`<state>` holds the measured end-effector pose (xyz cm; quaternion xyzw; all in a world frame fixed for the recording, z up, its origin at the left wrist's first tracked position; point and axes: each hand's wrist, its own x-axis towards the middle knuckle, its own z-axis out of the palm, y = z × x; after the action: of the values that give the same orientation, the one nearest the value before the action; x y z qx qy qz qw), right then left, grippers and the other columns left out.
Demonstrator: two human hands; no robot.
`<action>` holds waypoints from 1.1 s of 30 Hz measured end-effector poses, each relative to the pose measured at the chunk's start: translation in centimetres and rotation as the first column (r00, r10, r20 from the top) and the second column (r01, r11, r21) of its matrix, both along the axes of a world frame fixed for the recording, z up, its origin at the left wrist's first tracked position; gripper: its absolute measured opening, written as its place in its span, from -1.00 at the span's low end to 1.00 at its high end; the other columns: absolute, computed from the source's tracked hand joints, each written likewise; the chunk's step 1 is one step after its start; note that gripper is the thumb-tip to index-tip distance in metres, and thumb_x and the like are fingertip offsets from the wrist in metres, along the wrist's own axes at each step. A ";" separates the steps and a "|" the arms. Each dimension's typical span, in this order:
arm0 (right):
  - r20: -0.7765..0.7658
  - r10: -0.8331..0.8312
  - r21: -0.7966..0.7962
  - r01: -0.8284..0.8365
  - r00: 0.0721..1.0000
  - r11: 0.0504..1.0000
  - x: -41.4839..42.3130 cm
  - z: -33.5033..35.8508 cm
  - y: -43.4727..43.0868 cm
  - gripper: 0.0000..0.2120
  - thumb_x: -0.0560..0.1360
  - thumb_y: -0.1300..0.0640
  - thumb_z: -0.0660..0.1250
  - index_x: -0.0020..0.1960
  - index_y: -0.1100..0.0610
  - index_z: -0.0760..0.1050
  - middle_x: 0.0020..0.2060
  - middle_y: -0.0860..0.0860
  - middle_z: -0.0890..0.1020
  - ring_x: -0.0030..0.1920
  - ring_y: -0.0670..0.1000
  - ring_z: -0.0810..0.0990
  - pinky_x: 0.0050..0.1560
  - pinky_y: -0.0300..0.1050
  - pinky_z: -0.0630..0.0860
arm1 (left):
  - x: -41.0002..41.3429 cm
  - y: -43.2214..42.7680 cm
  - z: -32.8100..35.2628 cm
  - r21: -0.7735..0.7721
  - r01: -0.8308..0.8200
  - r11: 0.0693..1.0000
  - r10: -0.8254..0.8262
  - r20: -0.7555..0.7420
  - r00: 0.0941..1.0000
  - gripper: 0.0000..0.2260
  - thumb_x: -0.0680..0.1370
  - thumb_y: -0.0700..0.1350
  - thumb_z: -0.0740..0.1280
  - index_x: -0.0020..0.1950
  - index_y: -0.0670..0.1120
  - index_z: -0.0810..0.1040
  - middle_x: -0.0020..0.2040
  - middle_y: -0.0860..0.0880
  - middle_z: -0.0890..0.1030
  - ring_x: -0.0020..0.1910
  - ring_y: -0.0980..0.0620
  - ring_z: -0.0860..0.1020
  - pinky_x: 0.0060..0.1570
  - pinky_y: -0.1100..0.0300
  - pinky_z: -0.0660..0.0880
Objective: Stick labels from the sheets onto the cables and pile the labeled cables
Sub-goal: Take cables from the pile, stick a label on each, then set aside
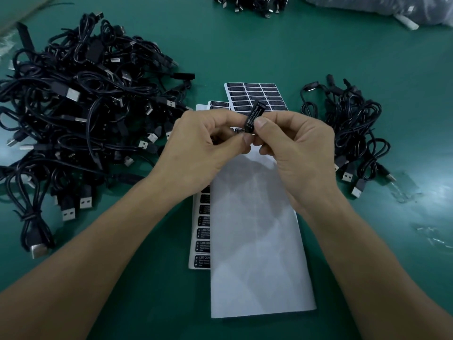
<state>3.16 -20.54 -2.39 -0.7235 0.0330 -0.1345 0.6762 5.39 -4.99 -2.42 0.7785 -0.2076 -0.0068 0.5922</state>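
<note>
Item one on my feed: a small black box with white print reading LED CONTROLLER, held tilted above the middle of the table, over the label sheets. I cannot see any cord on it behind the fingers. The left hand pinches its lower end between the thumb and curled fingers. The right hand grips it from the other side, with the thumb pressed on the printed face. Directly below the hands lies a blank white sheet, running toward the near edge. A label sheet shows along its left side, a column of black labels visible and the rest covered. A second label sheet, in rows of black labels three across, lies just beyond the hands, its near part hidden by them. To the left sits a large pile of black cables with USB plugs, tangled. To the right is a smaller pile of cables, well apart from the large one. At the far edge I can see a further heap of cables and, beside it to the right, a plastic bag. All of it rests on a green table.
</note>
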 end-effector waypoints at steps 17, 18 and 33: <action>0.006 -0.009 -0.024 0.010 1.000 1.000 0.0 0.3 0.3 -0.86 0.53 0.27 0.40 -0.19 0.12 0.64 -0.38 -0.03 0.67 -0.37 -0.13 0.59 -0.29 -0.30 0.51 | 0.4 0.1 -0.2 -0.100 0.080 0.992 -0.088 -0.078 0.993 -0.85 0.56 -0.20 0.44 0.09 0.00 0.67 -0.14 0.01 0.74 -0.16 0.11 0.70 -0.13 0.36 0.52; 0.004 -0.011 -0.023 0.011 1.000 1.000 0.0 0.3 0.3 -0.86 0.53 0.27 0.40 -0.19 0.12 0.64 -0.39 -0.03 0.67 -0.37 -0.13 0.60 -0.29 -0.29 0.51 | 0.4 0.0 -0.2 -0.105 0.080 0.991 -0.089 -0.082 0.993 -0.84 0.56 -0.20 0.44 0.09 0.01 0.66 -0.14 0.01 0.75 -0.16 0.10 0.70 -0.12 0.35 0.53; 0.003 -0.028 -0.035 0.029 1.000 0.999 -0.1 0.4 0.5 -0.86 0.52 0.28 0.40 -0.21 0.15 0.63 -0.46 -0.06 0.64 -0.43 -0.15 0.59 -0.32 -0.31 0.50 | 0.5 0.1 -0.6 -0.152 0.077 0.985 -0.097 -0.127 0.987 -0.85 0.53 -0.19 0.46 0.07 -0.03 0.69 -0.14 -0.05 0.75 -0.15 0.05 0.71 -0.11 0.34 0.52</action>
<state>3.06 -20.05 -1.95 -0.7345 0.0401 -0.1456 0.6615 5.93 -4.93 -2.99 0.7209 -0.2011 -0.0698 0.6595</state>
